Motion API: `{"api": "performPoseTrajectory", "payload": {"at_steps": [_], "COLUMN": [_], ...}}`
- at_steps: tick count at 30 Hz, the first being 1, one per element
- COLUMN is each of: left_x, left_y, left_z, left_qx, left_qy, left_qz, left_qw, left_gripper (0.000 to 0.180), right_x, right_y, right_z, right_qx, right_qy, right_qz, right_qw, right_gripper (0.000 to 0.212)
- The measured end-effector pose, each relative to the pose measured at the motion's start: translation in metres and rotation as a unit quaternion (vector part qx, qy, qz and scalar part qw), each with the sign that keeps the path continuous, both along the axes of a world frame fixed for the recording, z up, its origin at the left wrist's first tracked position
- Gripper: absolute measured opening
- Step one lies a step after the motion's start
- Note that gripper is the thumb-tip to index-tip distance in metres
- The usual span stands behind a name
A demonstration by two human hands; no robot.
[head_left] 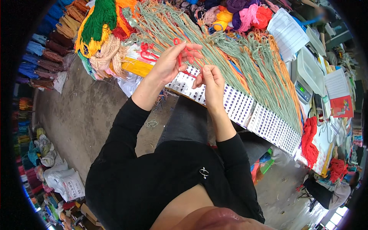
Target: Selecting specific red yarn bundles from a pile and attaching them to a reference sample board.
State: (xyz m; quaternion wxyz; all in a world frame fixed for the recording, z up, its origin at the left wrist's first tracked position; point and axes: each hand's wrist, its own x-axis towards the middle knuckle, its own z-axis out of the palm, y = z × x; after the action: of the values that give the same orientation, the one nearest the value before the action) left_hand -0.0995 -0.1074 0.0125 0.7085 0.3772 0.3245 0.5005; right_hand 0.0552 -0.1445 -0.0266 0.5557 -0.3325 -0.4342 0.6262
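A strand of red yarn runs between my two hands above the near edge of the table. My left hand is turned palm up with its fingers partly curled, and the yarn loops over and between them. To its right, my right hand pinches the yarn between thumb and forefinger. Below both hands lies a long white card strip with rows of dark holes. More red yarn lies loosely curled just left of my left hand. Beyond the strip stretch long grey-green and orange threads.
Coloured yarn hanks heap at the table's far left; yarn balls sit at the back. At right are a scale, a printed sheet and a red hank. Another person sits at lower right.
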Motion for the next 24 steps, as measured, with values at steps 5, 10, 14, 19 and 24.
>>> {"api": "performPoseTrajectory", "payload": {"at_steps": [5,10,14,19,24], "left_x": [0.0000,-0.0001,-0.0003,-0.0037,-0.0022], "left_y": [-0.0009,-0.0007,-0.0002,0.0012,-0.0001], "left_z": [0.0006,-0.0020,-0.0022,-0.0061,0.0003], "left_qx": [-0.003,0.007,0.013,0.011,-0.011], "left_qy": [-0.004,-0.008,-0.011,-0.049,-0.068], "left_qz": [-0.003,0.002,-0.005,-0.033,-0.031], "left_qw": [1.000,1.000,1.000,0.998,0.997], "left_gripper": [0.042,0.042,0.042,0.043,0.044], "right_x": [0.0004,-0.0009,-0.0005,-0.0030,-0.0048], "right_y": [-0.0011,-0.0038,-0.0047,-0.0060,-0.0066], "right_z": [-0.0006,0.0037,0.0043,0.0044,0.0002], "right_qx": [0.006,0.021,0.020,0.021,0.023], "right_qy": [0.001,-0.018,-0.012,-0.003,-0.003], "right_qz": [-0.001,-0.006,-0.008,-0.017,-0.004], "right_qw": [1.000,1.000,1.000,1.000,1.000], "right_gripper": [0.021,0.021,0.021,0.021,0.020]}}
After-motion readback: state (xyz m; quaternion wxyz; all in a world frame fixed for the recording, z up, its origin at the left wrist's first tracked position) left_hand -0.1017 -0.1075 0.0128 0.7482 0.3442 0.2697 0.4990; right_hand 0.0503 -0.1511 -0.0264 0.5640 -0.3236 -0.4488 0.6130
